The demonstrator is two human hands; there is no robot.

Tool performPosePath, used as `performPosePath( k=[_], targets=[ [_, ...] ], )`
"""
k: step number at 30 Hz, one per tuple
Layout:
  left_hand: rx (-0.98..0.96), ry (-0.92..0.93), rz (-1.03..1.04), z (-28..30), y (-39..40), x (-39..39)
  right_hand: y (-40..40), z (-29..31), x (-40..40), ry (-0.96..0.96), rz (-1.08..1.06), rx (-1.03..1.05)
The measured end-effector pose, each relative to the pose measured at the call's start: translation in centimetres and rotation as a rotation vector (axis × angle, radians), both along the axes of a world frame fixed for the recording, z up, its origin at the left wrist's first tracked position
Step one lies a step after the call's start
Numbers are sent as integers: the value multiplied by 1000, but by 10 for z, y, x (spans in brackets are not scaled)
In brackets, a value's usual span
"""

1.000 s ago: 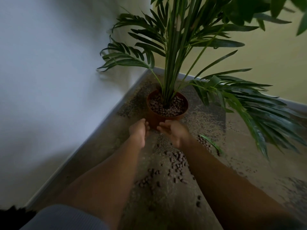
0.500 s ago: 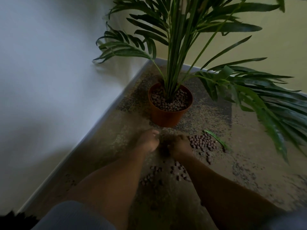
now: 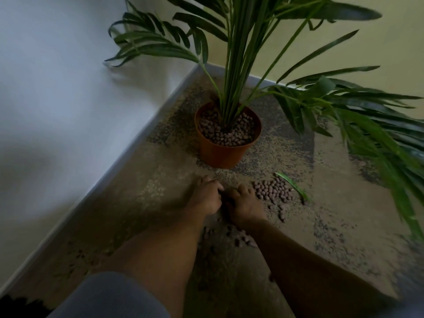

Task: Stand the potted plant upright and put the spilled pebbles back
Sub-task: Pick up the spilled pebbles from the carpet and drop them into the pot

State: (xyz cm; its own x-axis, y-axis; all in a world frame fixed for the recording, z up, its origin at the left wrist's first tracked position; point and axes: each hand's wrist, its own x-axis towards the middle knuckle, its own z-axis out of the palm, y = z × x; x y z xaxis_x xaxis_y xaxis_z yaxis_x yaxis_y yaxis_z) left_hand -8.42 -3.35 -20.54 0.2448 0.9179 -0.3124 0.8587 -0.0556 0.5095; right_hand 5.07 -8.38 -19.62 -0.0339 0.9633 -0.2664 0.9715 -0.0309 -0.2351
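Now, from the left: one white wall (image 3: 57,99) with a pale baseboard (image 3: 137,143) running along the speckled floor (image 3: 344,214), and one grey sleeve (image 3: 110,297) at the bottom edge. Two bare hands are down on the floor side by side, knuckles up. The left hand (image 3: 205,197) and the right hand (image 3: 244,204) have their fingers curled inward toward each other, nearly touching; whether they hold pebbles I cannot tell (the gap between them is dark). One orange pot (image 3: 226,154) stands upright just beyond the hands, in the corner, filled with brown pebbles around the green stems of one palm plant (image 3: 236,65). To the right of the right hand lies one dense heap of spilled pebbles (image 3: 271,191), too many to count. A looser scatter (image 3: 239,238) sits between the forearms. One fallen green leaf (image 3: 292,185) lies just beside the heap. A yellowish wall (image 3: 390,53) stands behind. No writing shows anywhere.
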Motion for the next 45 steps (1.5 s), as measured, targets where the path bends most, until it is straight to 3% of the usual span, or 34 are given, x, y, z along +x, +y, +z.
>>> performPosePath(
  k=[6, 11, 25, 31, 33, 35, 38, 41, 45],
  targets=[
    [-83, -67, 11, 5, -5, -6, -15, -6, 4, 47, 30, -3],
    [-266, -134, -115, 10, -17, -15, -26, -1, 3, 76, 44, -17],
    [-222, 83, -260, 23, -43, -23, -32, 18, -8, 75, 59, -132],
    [-239, 40, -115, 28, -51, -27, -32, 18, -3, 348, -181, -114],
    [-283, -24, 9, 28, -51, -29, -30, 21, -6, 755, -557, -209],
    [-389, -222, 240, 27, -47, -29, -27, 25, -8, 1358, -874, -358],
    [-712, -782, 655, 37, -40, -27, -28, 31, -3, 1852, -1002, -472],
    [-818, -1203, 871, 49, -34, -33, -28, 40, -3, 2058, -1055, -455],
    [-740, -1562, 1080, 67, -18, -40, -12, 61, -17, 2089, -1103, -424]
  ],
)
